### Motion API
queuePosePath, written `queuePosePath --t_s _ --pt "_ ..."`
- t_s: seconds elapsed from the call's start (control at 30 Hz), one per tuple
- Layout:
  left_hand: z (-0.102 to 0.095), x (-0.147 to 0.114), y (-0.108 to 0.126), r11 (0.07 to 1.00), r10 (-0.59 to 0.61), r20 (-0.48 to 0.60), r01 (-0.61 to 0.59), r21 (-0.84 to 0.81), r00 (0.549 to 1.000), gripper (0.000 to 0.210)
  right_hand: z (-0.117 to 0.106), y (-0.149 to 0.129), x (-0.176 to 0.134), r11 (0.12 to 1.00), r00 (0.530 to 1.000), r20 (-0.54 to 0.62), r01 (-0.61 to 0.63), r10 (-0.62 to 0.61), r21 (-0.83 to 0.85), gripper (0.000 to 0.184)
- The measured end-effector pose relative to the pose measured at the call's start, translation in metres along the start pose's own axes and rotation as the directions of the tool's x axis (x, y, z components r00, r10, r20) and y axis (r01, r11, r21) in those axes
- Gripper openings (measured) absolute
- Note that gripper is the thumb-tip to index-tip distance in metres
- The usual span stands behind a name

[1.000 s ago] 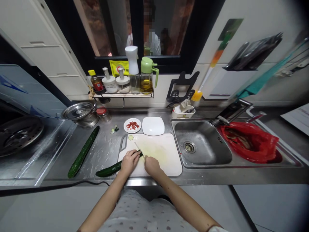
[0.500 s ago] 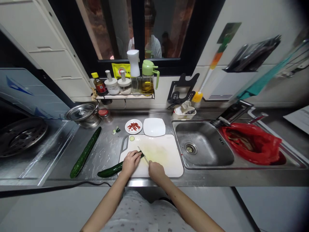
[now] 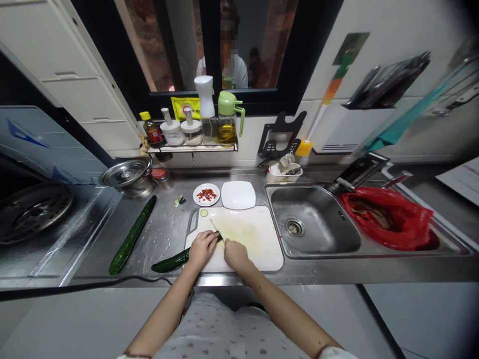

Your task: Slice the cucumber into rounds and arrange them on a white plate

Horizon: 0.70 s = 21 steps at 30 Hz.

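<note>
A dark green cucumber (image 3: 170, 263) lies slanted across the left part of the white cutting board (image 3: 258, 249), its near end over the steel counter. My left hand (image 3: 202, 248) is closed over it close to its far end. In my right hand (image 3: 235, 255) is the handle of a knife (image 3: 216, 227), whose narrow blade points up and to the left and stands at the cucumber's cut end. The handle is mostly hidden by my fingers. One pale cucumber slice (image 3: 204, 213) rests at the board's upper left corner, beside the grey grip slot.
Behind the board are a plate of chopped red pieces (image 3: 206, 194) and a white square plate (image 3: 238, 195). Another cucumber (image 3: 132, 237) and a lidded steel pot (image 3: 129, 177) are at left. The sink (image 3: 314, 222) and a red bag (image 3: 389, 219) lie right.
My right hand has shifted slightly left and up with the knife, and the blade has moved left at the cucumber's end. My left hand keeps its hold.
</note>
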<state>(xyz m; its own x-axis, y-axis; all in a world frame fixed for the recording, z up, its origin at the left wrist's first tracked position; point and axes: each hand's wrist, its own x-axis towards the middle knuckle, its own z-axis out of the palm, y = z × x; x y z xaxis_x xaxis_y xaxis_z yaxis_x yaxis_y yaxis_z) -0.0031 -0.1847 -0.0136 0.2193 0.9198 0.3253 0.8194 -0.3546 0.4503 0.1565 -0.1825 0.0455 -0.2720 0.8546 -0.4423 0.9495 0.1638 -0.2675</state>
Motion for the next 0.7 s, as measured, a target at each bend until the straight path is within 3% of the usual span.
queuePosePath --t_s 0.33,0.7 --pt "-0.004 0.002 0.001 1.000 -0.014 0.020 0.015 -0.026 1.000 0.024 -0.005 -0.007 0.009 1.000 1.000 -0.016 -0.010 0.010 0.021 0.033" --pt "-0.002 0.000 0.000 1.000 -0.011 0.008 0.011 -0.020 1.000 0.026 -0.002 0.000 -0.008 0.999 0.999 0.023 -0.036 0.036 -0.006 0.031"
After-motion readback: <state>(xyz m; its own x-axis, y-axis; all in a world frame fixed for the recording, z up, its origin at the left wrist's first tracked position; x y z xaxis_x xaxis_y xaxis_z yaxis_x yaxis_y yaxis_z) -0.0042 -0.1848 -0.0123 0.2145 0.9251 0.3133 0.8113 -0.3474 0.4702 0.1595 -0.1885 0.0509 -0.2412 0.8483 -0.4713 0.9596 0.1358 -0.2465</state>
